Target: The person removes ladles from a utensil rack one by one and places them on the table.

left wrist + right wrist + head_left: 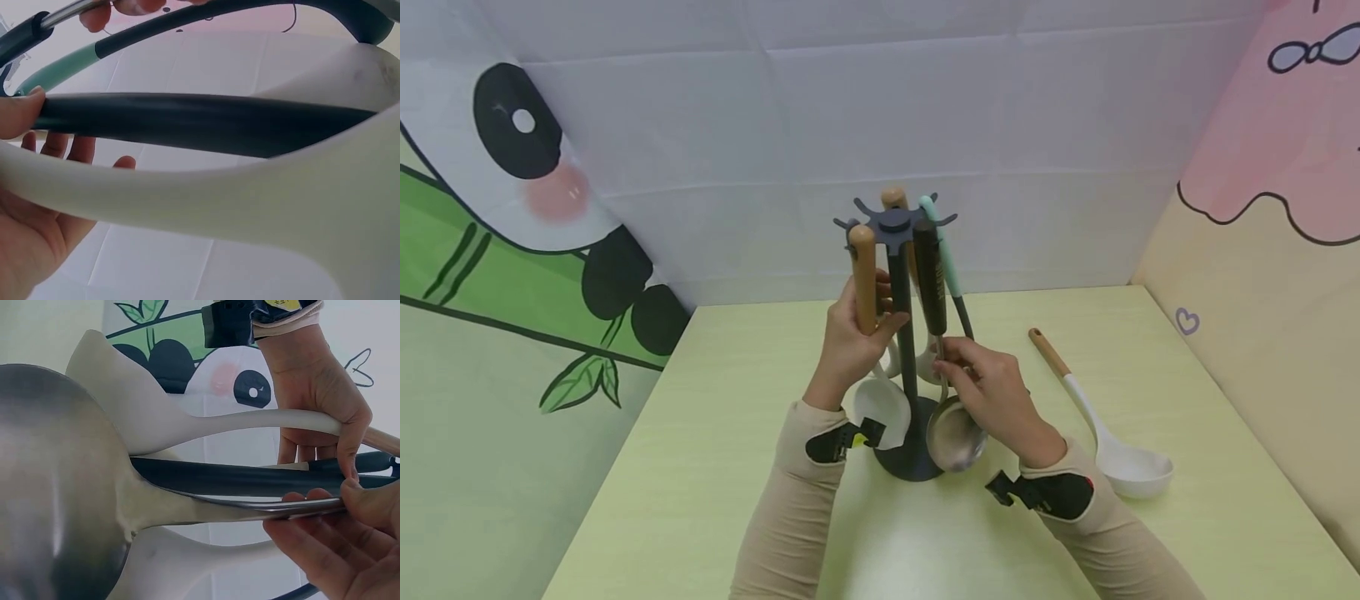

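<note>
A dark utensil stand (907, 358) is set upright on a pale table (685, 500). Its post is clasped in the grip of the left hand (850, 337), thumb and fingers on opposite sides, right beside a wooden-handled white utensil (882, 412). A metal ladle (956, 437) is held bowl-down at the stand's front right, its shaft pinched in the nearly closed grip of the right hand (996, 390). To the right, a white ladle (1131, 467) is laid on the table.
</note>
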The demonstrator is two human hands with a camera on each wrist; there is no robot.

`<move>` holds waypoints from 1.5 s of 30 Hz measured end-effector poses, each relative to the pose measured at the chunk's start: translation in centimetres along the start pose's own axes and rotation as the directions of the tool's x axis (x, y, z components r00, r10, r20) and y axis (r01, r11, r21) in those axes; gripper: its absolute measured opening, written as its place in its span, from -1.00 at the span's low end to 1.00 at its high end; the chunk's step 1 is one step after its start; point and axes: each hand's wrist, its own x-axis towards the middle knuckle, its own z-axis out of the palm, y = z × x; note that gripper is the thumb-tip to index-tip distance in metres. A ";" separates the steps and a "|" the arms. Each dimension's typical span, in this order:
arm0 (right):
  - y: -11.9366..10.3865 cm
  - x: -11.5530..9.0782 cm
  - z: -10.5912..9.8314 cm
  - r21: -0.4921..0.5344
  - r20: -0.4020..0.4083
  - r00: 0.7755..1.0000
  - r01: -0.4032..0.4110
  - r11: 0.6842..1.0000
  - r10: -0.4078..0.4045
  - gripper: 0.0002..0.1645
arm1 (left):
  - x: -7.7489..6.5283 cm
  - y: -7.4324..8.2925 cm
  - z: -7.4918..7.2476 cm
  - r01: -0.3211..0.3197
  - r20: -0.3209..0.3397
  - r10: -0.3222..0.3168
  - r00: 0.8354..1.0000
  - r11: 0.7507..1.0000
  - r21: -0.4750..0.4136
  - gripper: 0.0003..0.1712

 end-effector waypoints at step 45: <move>-3.1 -0.8 0.3 -0.021 0.031 0.997 0.068 0.997 -0.067 -0.77 | 0.0 -0.1 -2.8 0.105 0.165 -0.092 0.982 0.992 -0.069 -0.44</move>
